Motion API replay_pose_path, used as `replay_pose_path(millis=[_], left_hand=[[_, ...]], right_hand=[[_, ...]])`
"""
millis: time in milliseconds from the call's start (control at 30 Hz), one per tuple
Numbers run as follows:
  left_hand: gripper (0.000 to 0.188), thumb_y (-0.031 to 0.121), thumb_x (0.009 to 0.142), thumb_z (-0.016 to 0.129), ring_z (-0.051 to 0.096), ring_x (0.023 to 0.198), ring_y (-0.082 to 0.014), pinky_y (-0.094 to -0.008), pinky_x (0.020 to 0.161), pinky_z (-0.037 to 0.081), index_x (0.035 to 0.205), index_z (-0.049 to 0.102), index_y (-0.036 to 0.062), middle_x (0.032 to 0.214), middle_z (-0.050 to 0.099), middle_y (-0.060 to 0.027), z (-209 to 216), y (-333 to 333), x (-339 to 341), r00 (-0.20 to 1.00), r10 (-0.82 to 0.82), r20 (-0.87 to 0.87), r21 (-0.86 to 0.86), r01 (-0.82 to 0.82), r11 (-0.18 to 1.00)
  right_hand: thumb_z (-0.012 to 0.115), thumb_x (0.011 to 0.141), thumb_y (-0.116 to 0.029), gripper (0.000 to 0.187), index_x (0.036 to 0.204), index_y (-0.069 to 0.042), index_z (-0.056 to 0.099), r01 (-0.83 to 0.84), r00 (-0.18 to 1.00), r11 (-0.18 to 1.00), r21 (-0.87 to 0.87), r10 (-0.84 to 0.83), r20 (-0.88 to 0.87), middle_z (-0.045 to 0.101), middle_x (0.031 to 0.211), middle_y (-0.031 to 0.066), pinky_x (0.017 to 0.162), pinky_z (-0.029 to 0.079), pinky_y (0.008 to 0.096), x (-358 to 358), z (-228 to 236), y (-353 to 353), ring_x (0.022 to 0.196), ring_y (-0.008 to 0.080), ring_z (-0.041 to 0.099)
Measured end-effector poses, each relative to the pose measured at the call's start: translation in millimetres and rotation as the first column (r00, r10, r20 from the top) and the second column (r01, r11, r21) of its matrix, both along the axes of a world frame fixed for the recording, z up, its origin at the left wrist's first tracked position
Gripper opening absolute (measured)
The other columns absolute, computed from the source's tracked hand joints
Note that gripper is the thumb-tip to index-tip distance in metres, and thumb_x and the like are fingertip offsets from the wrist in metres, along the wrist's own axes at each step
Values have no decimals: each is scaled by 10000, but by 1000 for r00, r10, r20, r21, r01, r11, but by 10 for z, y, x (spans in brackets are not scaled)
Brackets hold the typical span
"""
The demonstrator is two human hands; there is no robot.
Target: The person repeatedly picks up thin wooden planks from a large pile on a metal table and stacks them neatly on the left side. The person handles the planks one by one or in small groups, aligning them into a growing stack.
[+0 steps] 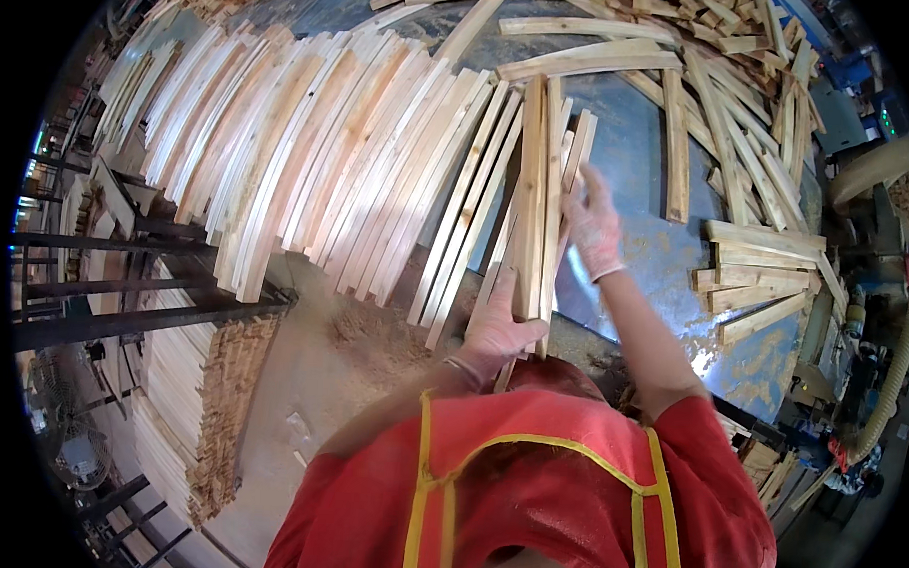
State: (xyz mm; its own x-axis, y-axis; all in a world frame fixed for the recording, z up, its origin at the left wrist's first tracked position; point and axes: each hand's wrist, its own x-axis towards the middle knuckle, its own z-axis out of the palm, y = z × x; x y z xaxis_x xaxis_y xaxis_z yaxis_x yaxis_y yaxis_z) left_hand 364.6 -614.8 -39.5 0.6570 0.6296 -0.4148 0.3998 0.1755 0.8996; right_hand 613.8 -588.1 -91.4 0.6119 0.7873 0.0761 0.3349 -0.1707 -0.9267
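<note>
A wide wooden strip (531,197) lies lengthwise in front of me, its near end close to my body. My left hand (495,330) is closed on that near end, thumb across it and a finger along its side. My right hand (594,229) is further out, beside the narrower strips (576,148) to the right. Its fingers are apart and slightly blurred, touching or very near the edge of these strips. A long row of pale wooden strips (364,151), side by side, stretches left from my left hand.
Loose wooden pieces (745,124) are heaped on the blue-grey metal table (630,130) at far right. Short pieces (760,275) lie near its right edge. A black metal frame (153,319) and a large lumber stack (220,406) stand at lower left. A ribbed hose (898,350) hangs at right.
</note>
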Motion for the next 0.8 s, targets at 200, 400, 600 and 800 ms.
replay_pose_path(millis=[200, 400, 600, 800], left_hand=[[934, 359, 879, 801, 545, 1423, -410, -453, 1200, 434, 1634, 368, 23, 1501, 566, -277, 122, 182, 140, 948, -225, -226, 60, 244, 968], [647, 431, 922, 716, 713, 1195, -366, -448, 1048, 551, 1418, 635, 24, 1328, 698, -218, 73, 566, -279, 952, -142, -270, 557, 274, 784], [503, 420, 981, 719, 700, 899, -267, -386, 867, 555, 1290, 736, 24, 991, 769, -138, -461, 81, -1224, 919, -240, -312, -63, 232, 971], [491, 432, 1049, 684, 670, 934, -156, -355, 824, 560, 1291, 715, 5, 1059, 757, -32, -841, -401, -1045, 989, 44, -144, -555, -117, 824]], right_hand=[[895, 764, -218, 1091, 1660, 24, 321, 66, 990, 904, -423, -113, -87, 659, 1415, 301, 1111, 509, 411, -785, 405, -75, 1289, 352, 666], [790, 772, 23, 1030, 1684, -50, 317, 34, 993, 931, -362, -72, -91, 677, 1369, 185, 1001, 563, 351, -312, 288, -242, 1194, 275, 675], [767, 806, 22, 989, 1687, -72, 327, 261, 933, 945, -198, -299, -199, 673, 1398, 227, 1018, 570, 385, -15, 447, -762, 1178, 316, 703], [768, 808, -61, 1014, 1701, -79, 288, 221, 971, 855, -470, -238, 23, 633, 1454, 278, 1081, 548, 412, -104, -117, -839, 1244, 376, 689]])
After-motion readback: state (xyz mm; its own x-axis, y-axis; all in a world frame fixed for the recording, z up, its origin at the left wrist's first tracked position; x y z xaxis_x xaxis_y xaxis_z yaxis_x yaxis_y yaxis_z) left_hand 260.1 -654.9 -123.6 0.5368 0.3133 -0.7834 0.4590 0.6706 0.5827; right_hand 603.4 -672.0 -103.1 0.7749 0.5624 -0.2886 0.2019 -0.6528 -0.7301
